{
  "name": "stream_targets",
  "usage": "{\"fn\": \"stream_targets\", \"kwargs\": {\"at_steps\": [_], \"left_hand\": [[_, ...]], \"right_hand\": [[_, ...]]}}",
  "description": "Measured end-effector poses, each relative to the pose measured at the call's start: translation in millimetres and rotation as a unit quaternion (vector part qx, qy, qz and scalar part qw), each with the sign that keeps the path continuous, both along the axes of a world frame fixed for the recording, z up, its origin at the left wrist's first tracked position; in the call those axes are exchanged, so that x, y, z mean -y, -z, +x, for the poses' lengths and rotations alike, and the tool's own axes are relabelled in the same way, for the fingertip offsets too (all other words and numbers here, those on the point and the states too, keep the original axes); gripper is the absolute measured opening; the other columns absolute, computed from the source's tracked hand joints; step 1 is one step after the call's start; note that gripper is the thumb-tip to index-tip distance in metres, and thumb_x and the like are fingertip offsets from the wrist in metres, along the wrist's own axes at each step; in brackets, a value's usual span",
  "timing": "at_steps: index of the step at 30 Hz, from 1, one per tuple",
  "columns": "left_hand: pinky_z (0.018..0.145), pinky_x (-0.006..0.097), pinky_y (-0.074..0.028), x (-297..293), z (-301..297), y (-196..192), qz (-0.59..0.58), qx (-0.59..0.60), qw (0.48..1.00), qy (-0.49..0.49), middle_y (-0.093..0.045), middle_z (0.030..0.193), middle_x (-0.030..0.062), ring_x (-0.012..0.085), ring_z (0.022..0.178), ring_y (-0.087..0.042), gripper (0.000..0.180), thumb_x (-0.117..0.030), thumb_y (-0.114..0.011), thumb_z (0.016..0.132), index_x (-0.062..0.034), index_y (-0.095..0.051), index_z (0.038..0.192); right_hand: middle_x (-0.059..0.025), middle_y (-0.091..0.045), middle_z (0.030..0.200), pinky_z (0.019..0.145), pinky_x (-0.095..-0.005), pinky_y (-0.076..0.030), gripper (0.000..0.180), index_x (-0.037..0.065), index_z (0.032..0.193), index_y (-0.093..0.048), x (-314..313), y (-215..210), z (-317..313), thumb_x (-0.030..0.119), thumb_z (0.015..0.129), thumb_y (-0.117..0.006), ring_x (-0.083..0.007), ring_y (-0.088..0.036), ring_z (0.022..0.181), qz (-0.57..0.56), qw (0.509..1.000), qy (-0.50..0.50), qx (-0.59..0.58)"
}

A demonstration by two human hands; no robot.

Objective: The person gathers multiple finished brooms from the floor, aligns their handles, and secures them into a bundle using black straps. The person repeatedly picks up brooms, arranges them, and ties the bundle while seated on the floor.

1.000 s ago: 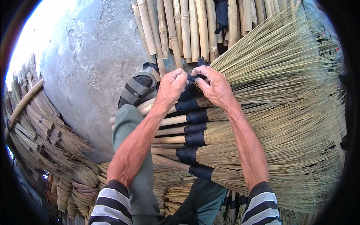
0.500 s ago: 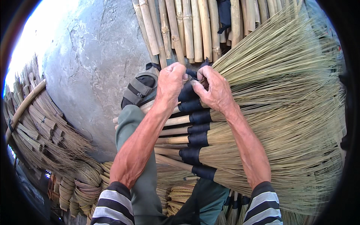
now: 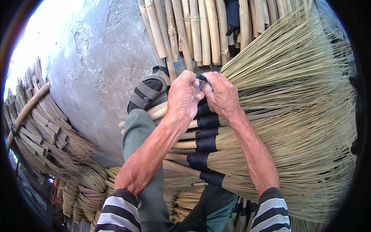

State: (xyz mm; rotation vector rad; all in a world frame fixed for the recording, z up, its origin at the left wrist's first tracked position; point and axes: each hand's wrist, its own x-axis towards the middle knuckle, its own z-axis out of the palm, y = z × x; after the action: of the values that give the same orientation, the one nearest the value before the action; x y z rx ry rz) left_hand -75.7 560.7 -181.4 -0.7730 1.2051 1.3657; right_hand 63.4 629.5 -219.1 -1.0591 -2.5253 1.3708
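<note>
- Hands meet at the top of a stack of brooms [image 3: 270, 127] that lies across the person's lap, bristles fanning out to the right.
- Left hand [image 3: 185, 98] is curled shut, fingers bent down over the black binding [image 3: 206, 121] of the uppermost broom, thumb side pressed against the other hand.
- Right hand [image 3: 220, 94] is closed too, fingertips pinching a loop of black strap [image 3: 201, 77] that sticks up between the two hands.
- Both hands touch each other and rest right on the wrapped neck of the top broom; how much of the strap sits inside the left fist cannot be told.
- Below the hands, several more brooms lie side by side, each with a dark band where the pale stick handles [image 3: 181, 145] join the straw.
- Green trousers [image 3: 141, 135] cover the left leg under the left forearm, ending in a grey sandal [image 3: 147, 92] on the concrete floor [image 3: 96, 58].
- Striped sleeves [image 3: 118, 210] show at the lower edge on both arms.
- Bamboo poles [image 3: 197, 31] lie in a row just beyond the hands, near the top of the view.
- Bundles of dry straw [image 3: 42, 127] are heaped on the left, well apart from the hands, with coiled straw rolls [image 3: 87, 187] nearer the lower left.
</note>
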Motion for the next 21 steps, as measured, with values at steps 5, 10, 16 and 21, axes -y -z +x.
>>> {"fn": "stream_targets", "kwargs": {"at_steps": [5, 10, 16, 21], "left_hand": [[0.054, 0.031, -0.037, -4, 1, -5, -0.027, -0.019, 0.999, -0.020, -0.054, 0.073, -0.0002, 0.0092, 0.052, -0.037, 0.005, -0.011, -0.064, 0.093, -0.0093, -0.059, 0.092], [0.064, 0.030, -0.045, -4, -21, 30, 0.009, -0.052, 0.995, 0.088, -0.055, 0.073, -0.0023, 0.0075, 0.057, -0.042, 0.007, -0.014, -0.066, 0.097, -0.0092, -0.064, 0.092], [0.077, 0.029, -0.052, 11, -14, 60, 0.070, -0.180, 0.961, 0.197, -0.062, 0.088, -0.0017, 0.0078, 0.078, -0.057, 0.029, -0.035, -0.064, 0.109, -0.0072, -0.071, 0.111], [0.076, 0.025, -0.051, 10, 1, 58, 0.151, -0.221, 0.920, 0.285, -0.070, 0.099, 0.0016, 0.0069, 0.084, -0.059, 0.029, -0.027, -0.068, 0.108, -0.0018, -0.072, 0.122]], "right_hand": [[-0.0134, -0.070, 0.100, 0.078, -0.0530, -0.056, 0.021, 0.007, 0.115, -0.062, 2, -3, -6, 0.015, 0.096, -0.065, -0.0386, -0.070, 0.095, -0.004, 0.999, -0.003, 0.047], [-0.0210, -0.071, 0.098, 0.084, -0.0523, -0.055, 0.027, 0.003, 0.128, -0.060, -7, -4, -1, 0.017, 0.104, -0.059, -0.0434, -0.071, 0.094, -0.190, 0.977, 0.097, 0.029], [-0.0138, -0.069, 0.097, 0.081, -0.0394, -0.057, 0.036, -0.004, 0.136, -0.048, -13, 4, 6, 0.015, 0.108, -0.059, -0.0210, -0.069, 0.086, -0.311, 0.932, 0.182, -0.051], [-0.0116, -0.069, 0.097, 0.077, -0.0355, -0.056, 0.030, -0.003, 0.129, -0.050, -18, 5, 6, 0.014, 0.108, -0.062, -0.0168, -0.067, 0.085, -0.327, 0.930, 0.165, -0.018]]}}
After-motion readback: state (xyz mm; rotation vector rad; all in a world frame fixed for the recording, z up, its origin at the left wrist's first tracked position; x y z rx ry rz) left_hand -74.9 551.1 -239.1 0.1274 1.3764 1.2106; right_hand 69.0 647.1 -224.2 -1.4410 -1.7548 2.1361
